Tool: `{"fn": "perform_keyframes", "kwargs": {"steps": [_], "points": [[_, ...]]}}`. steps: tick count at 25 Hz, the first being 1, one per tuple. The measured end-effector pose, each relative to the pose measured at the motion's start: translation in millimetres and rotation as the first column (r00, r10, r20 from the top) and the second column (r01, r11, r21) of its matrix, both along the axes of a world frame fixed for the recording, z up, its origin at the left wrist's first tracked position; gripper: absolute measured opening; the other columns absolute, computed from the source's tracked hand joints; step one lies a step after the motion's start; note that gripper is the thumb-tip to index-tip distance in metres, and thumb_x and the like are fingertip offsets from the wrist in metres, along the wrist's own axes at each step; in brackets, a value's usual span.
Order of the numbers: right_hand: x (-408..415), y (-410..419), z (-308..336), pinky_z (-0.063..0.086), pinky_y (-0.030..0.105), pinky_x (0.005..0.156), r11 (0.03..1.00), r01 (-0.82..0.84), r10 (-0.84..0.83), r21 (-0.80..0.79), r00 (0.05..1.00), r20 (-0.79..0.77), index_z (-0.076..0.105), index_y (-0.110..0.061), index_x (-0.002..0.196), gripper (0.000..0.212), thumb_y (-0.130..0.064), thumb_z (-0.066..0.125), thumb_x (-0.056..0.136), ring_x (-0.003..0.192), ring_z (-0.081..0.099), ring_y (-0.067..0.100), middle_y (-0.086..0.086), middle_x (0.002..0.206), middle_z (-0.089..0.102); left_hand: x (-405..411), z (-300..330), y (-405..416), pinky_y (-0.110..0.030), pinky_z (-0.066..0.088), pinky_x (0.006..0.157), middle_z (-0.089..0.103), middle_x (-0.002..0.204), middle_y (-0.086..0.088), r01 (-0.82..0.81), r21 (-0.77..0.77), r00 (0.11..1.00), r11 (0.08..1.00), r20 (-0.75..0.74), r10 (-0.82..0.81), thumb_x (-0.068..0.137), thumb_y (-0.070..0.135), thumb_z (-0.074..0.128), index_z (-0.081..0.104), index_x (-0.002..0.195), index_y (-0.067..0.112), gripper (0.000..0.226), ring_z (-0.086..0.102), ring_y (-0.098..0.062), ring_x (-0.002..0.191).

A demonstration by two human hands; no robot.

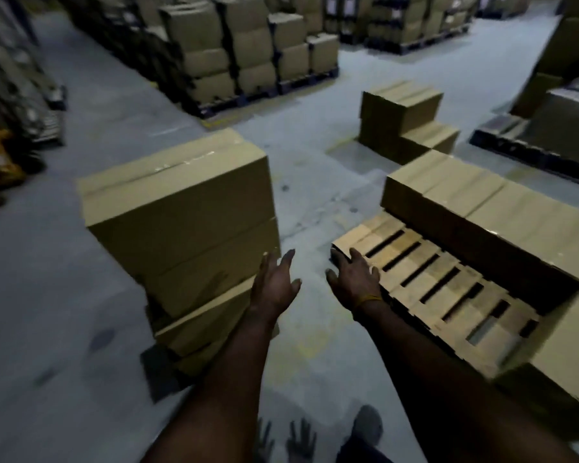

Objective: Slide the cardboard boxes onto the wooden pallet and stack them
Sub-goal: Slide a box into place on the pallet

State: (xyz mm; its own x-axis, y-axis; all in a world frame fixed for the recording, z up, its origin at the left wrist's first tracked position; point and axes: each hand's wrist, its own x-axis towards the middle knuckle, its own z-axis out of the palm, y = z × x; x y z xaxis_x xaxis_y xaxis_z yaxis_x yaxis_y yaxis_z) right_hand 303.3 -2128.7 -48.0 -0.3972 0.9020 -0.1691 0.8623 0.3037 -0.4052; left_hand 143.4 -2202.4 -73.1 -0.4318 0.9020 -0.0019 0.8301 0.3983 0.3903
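Stack of cardboard boxes (181, 235) at left of centre on the concrete floor (47, 295), several high, leaning a little, lowest boxes creased and crushed at the near corner. Wooden pallet (425, 279) just to the right across a narrow strip of floor, slats bare at the near left, a row of boxes (502, 215) already along its far edge and another box (569, 355) at the near right.

Left hand (274, 285) out beside the stack's near right corner, fingers spread and loose, holding nothing; contact with the cardboard not clear through the blur. Right hand (355, 279) over the pallet's near left corner, fingers splayed, likewise empty.

Probably heavy, judging by the buckled lower boxes; stiff walls but weak at the dented corner. Best taken flat-palmed on two opposite sides, low down, away from the crush; taped top likely slick. Top box better moved alone than the whole leaning pile.

Floor smooth, scuffed, good for sliding; pallet lip to be cleared. Dim warehouse, loaded pallets (248, 51) far behind, smaller box pile (405, 125) beyond.
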Motion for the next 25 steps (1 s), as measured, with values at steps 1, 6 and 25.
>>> {"fn": "perform_keyframes", "kwargs": {"steps": [1, 6, 25], "points": [[-19, 5, 8, 0.012, 0.055, 0.118, 0.999, -0.029, 0.029, 0.018, 0.999, -0.013, 0.025, -0.033, 0.154, 0.056, -0.044, 0.041, 0.101, 0.149, 0.016, 0.030, 0.011, 0.162, 0.014, -15, 10, 2, -0.040, 0.025, 0.117, 0.014, 0.163, -0.011, -0.030, 0.015, 1.000, 0.999, -0.010, 0.030, 0.095, 0.038, 0.059, 0.023, 0.154, 0.031, 0.070, 0.012, -0.030, 0.150], [-104, 33, 26, 0.017, 0.056, 0.117, 0.984, -0.167, 0.169, 0.057, 0.985, -0.026, 0.028, -0.033, 0.152, 0.056, -0.044, 0.042, 0.100, 0.146, 0.021, 0.030, 0.012, 0.161, 0.017, -80, 24, 19, -0.039, 0.023, 0.117, 0.015, 0.163, -0.009, -0.135, 0.030, 0.989, 0.990, -0.059, 0.136, 0.093, 0.036, 0.062, 0.023, 0.155, 0.030, 0.074, 0.014, -0.029, 0.150], [-306, 128, 44, 0.027, 0.056, 0.113, 0.914, -0.404, 0.406, 0.044, 0.905, -0.128, 0.016, -0.033, 0.154, 0.060, -0.046, 0.041, 0.101, 0.146, 0.021, 0.039, 0.014, 0.164, 0.003, -274, 72, 115, -0.042, 0.026, 0.118, 0.017, 0.161, -0.010, -0.270, 0.050, 0.955, 0.961, -0.111, 0.274, 0.097, 0.032, 0.056, 0.030, 0.152, 0.030, 0.061, 0.015, -0.029, 0.149]]}}
